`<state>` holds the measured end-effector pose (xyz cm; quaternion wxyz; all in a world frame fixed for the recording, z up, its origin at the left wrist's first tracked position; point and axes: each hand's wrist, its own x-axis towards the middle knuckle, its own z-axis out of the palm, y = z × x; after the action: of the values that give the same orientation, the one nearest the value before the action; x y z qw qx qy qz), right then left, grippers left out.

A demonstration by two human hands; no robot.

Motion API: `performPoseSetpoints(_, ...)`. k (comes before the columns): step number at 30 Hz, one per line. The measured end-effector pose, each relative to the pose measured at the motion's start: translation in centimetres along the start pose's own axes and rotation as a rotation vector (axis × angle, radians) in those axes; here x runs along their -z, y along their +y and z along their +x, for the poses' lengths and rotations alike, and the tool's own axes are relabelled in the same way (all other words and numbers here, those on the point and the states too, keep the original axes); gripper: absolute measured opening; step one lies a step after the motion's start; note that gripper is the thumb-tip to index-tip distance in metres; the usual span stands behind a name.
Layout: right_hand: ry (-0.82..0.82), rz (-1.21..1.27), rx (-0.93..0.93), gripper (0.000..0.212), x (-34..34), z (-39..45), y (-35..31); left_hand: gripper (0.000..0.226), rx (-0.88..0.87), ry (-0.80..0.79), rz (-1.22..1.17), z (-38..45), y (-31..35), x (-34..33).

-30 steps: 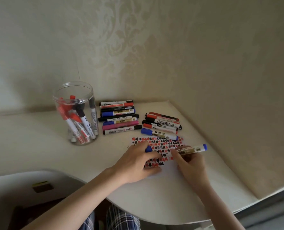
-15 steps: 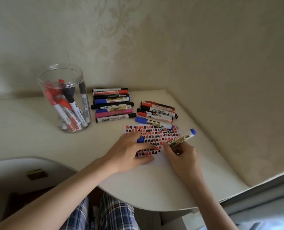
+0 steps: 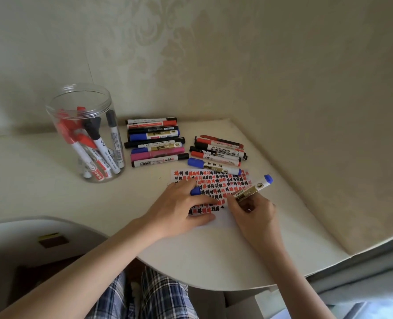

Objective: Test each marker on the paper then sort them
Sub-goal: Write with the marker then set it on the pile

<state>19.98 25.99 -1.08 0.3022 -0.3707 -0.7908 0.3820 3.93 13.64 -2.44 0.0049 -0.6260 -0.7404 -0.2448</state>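
Head view, the only one. The right hand (image 3: 252, 210) pinches a blue-ended marker (image 3: 253, 188) low on its barrel, the blue tail slanting up toward two o'clock and the tip end down at the paper (image 3: 210, 180). That is a writing hold, so the step in hand looks like the ink test; the tip itself is hidden behind the fingers, and whether it touches the sheet cannot be told.

The left hand (image 3: 179, 209) lies on the paper with its thumb along the near edge, most likely to keep the sheet from sliding under the stroke. A blue cap (image 3: 195, 191) is tucked between its fingers, probably kept there for quick recapping.

The paper is already thick with rows of red and black marks, so many markers seem tested.

At twelve o'clock from the paper, two flat groups lie capped and parallel on the bench (image 3: 53, 192): a left row (image 3: 155, 145) of eight or so, and a right row (image 3: 218, 154) just beside the paper's far edge. These look like sorted piles.

At ten o'clock stands a clear jar (image 3: 85, 132) holding red and black markers upright, presumably those waiting their turn.
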Motion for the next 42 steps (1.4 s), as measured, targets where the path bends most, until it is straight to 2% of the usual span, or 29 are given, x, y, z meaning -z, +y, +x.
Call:
performPoseSetpoints(5,-0.017,0.035,-0.004,0.010,0.1,0.0,-0.2,0.044,0.029,-0.050,0.000,-0.1,0.2,0.3)
performPoseSetpoints(10,-0.013,-0.001,0.003,0.018,0.0,-0.1,-0.1,0.039,0.014,-0.007,-0.006,0.0,0.2,0.2)
performPoseSetpoints(15,-0.012,0.047,-0.009,0.012,0.1,0.0,-0.1,0.039,0.011,-0.023,-0.005,0.0,0.3,0.3)
performPoseSetpoints(19,-0.024,0.011,-0.001,0.020,0.0,0.0,0.0,0.040,0.007,-0.013,-0.013,0.0,0.2,0.2)
performPoseSetpoints(24,0.003,0.049,-0.017,0.009,0.1,0.0,-0.3,0.041,-0.007,-0.024,-0.008,0.1,0.0,0.1)
performPoseSetpoints(31,0.005,0.047,-0.060,0.011,0.2,-0.1,-0.7,0.049,0.017,-0.032,-0.034,-0.2,0.1,0.1)
performPoseSetpoints(33,0.017,0.172,-0.098,0.009,0.5,0.1,-1.2,0.054,0.073,-0.053,-0.204,-0.3,0.5,0.8)
performPoseSetpoints(36,-0.013,0.308,-0.150,0.004,1.0,0.4,-1.9,0.051,0.275,-0.123,-0.520,-0.4,0.6,2.2)
performPoseSetpoints(39,-0.078,0.357,-0.167,0.015,1.0,0.6,-2.6,0.045,0.294,-0.079,-0.585,-1.2,-0.2,3.1)
performPoseSetpoints(42,-0.146,0.513,-0.211,0.027,0.4,0.3,-4.1,0.034,0.324,0.009,-0.704,-2.2,-0.4,4.0)
